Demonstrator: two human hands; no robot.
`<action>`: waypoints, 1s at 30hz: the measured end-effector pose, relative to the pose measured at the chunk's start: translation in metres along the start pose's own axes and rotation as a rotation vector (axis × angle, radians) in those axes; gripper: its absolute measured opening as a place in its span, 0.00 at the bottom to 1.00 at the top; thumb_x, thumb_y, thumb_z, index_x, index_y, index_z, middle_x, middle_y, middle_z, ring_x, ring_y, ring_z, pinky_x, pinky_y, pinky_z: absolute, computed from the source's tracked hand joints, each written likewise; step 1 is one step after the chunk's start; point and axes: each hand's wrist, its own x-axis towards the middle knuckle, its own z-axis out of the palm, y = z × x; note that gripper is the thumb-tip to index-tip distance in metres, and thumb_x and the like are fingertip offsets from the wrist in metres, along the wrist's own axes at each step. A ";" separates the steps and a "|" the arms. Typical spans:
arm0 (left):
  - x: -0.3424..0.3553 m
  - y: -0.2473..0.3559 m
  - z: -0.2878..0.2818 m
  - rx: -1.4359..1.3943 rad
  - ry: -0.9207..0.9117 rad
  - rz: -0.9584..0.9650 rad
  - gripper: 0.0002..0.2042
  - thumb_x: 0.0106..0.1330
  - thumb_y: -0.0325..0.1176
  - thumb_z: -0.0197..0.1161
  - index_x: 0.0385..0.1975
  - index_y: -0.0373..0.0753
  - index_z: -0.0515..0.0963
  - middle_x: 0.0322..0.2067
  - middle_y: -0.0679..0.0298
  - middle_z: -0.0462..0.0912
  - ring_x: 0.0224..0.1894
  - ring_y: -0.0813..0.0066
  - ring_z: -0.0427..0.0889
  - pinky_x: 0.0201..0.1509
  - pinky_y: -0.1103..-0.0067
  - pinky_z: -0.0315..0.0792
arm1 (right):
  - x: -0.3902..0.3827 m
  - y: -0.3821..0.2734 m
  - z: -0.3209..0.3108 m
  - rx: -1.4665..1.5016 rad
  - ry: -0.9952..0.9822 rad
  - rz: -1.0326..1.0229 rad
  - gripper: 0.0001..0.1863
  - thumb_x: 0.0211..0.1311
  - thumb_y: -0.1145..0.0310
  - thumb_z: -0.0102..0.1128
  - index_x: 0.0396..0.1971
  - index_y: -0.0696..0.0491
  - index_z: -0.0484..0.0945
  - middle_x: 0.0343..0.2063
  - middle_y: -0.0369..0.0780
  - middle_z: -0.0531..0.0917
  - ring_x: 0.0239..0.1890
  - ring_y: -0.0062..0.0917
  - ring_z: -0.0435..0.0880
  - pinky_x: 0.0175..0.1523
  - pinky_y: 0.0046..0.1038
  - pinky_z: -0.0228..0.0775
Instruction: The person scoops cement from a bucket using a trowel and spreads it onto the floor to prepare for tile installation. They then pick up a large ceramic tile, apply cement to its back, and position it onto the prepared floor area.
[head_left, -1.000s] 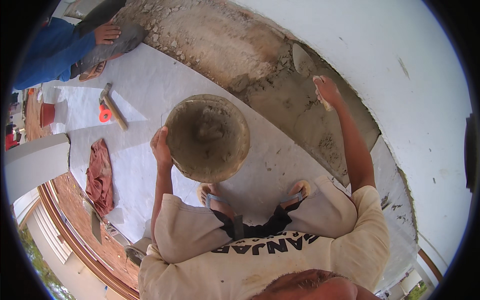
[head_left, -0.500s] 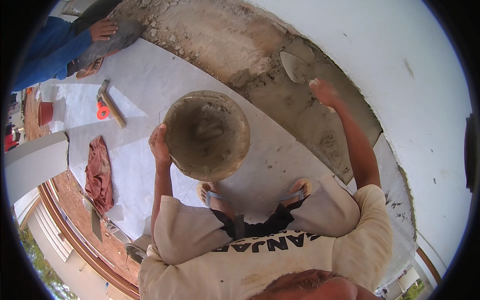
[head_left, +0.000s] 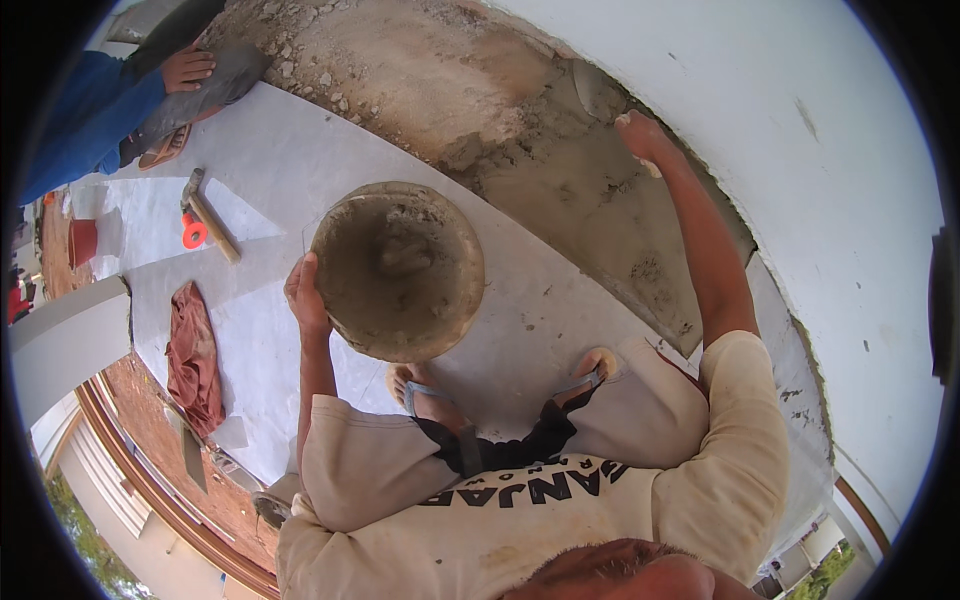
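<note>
I crouch on pale grey floor slabs [head_left: 260, 180]. My left hand [head_left: 305, 295] grips the near-left rim of a round metal pan [head_left: 400, 270] with a lump of wet mortar in it, held tilted above the slab. My right hand [head_left: 640, 135] reaches far forward and is closed on the handle of a trowel [head_left: 597, 90], whose blade lies on the grey mortar bed [head_left: 590, 210] at the foot of the white wall [head_left: 800, 150]. My sandalled feet [head_left: 420, 385] stand on the slab just below the pan.
Another person in a blue sleeve [head_left: 80, 120] has a hand [head_left: 185, 68] on a grey pad at the top left. A hammer [head_left: 212, 218] and an orange disc [head_left: 193, 233] lie on the slabs. A reddish cloth [head_left: 195, 360] lies at the left edge, above a brick ledge [head_left: 150, 420].
My right hand has pushed the trowel farther away along the mortar bed toward the wall. The pan in my left hand has stayed almost still.
</note>
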 end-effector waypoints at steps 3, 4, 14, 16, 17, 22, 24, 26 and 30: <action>-0.002 0.000 -0.002 -0.003 0.023 -0.005 0.14 0.74 0.36 0.55 0.41 0.30 0.82 0.37 0.63 0.85 0.37 0.78 0.81 0.43 0.80 0.75 | -0.007 -0.010 -0.011 0.114 -0.145 0.068 0.26 0.69 0.52 0.44 0.51 0.61 0.73 0.32 0.47 0.84 0.33 0.38 0.84 0.44 0.41 0.73; -0.001 0.000 0.000 -0.005 0.030 -0.011 0.14 0.74 0.36 0.55 0.41 0.30 0.82 0.37 0.63 0.85 0.37 0.78 0.81 0.43 0.80 0.75 | -0.008 -0.007 -0.013 0.139 -0.174 0.071 0.25 0.69 0.52 0.44 0.50 0.61 0.73 0.30 0.46 0.83 0.31 0.37 0.84 0.42 0.40 0.74; 0.008 -0.003 -0.001 -0.071 -0.049 0.025 0.13 0.74 0.35 0.55 0.40 0.30 0.81 0.37 0.62 0.85 0.37 0.77 0.81 0.42 0.80 0.75 | -0.068 -0.009 0.020 0.419 -0.286 0.005 0.21 0.69 0.51 0.49 0.41 0.56 0.73 0.20 0.38 0.74 0.18 0.23 0.74 0.23 0.31 0.67; 0.008 -0.001 0.000 -0.081 -0.048 0.032 0.13 0.74 0.35 0.55 0.40 0.30 0.81 0.37 0.62 0.85 0.37 0.77 0.81 0.42 0.80 0.75 | -0.080 -0.013 0.025 0.381 -0.291 -0.035 0.21 0.69 0.52 0.49 0.41 0.58 0.73 0.20 0.39 0.76 0.17 0.25 0.74 0.25 0.33 0.69; 0.008 0.000 0.000 -0.046 -0.033 0.036 0.13 0.74 0.36 0.55 0.40 0.30 0.81 0.37 0.62 0.85 0.37 0.77 0.81 0.42 0.80 0.75 | -0.086 -0.013 0.024 0.390 -0.293 -0.036 0.21 0.69 0.52 0.49 0.41 0.58 0.73 0.20 0.39 0.76 0.17 0.25 0.75 0.25 0.33 0.70; 0.006 0.002 -0.001 0.012 -0.043 0.029 0.14 0.73 0.37 0.56 0.41 0.30 0.81 0.37 0.62 0.85 0.36 0.77 0.81 0.43 0.79 0.75 | -0.108 -0.020 0.029 0.434 -0.262 -0.011 0.21 0.68 0.52 0.48 0.41 0.58 0.73 0.22 0.39 0.77 0.19 0.25 0.77 0.26 0.33 0.71; 0.003 0.000 -0.002 -0.010 -0.032 0.022 0.14 0.73 0.37 0.56 0.41 0.30 0.81 0.37 0.63 0.85 0.36 0.77 0.81 0.43 0.79 0.75 | -0.117 -0.027 0.038 0.438 -0.296 0.010 0.21 0.69 0.50 0.49 0.44 0.56 0.73 0.23 0.38 0.76 0.19 0.23 0.76 0.24 0.31 0.70; 0.004 0.001 0.003 -0.026 -0.027 0.020 0.14 0.73 0.37 0.56 0.41 0.31 0.81 0.37 0.63 0.85 0.36 0.77 0.81 0.43 0.79 0.75 | -0.122 -0.030 0.035 0.405 -0.323 0.004 0.22 0.69 0.50 0.49 0.45 0.56 0.73 0.24 0.39 0.77 0.21 0.24 0.77 0.27 0.32 0.71; 0.007 -0.002 -0.002 -0.003 -0.036 0.024 0.14 0.73 0.37 0.56 0.42 0.30 0.81 0.37 0.62 0.85 0.37 0.77 0.82 0.43 0.79 0.75 | -0.125 -0.026 0.028 0.254 -0.238 -0.089 0.24 0.67 0.49 0.51 0.47 0.56 0.74 0.33 0.45 0.82 0.34 0.37 0.83 0.41 0.40 0.75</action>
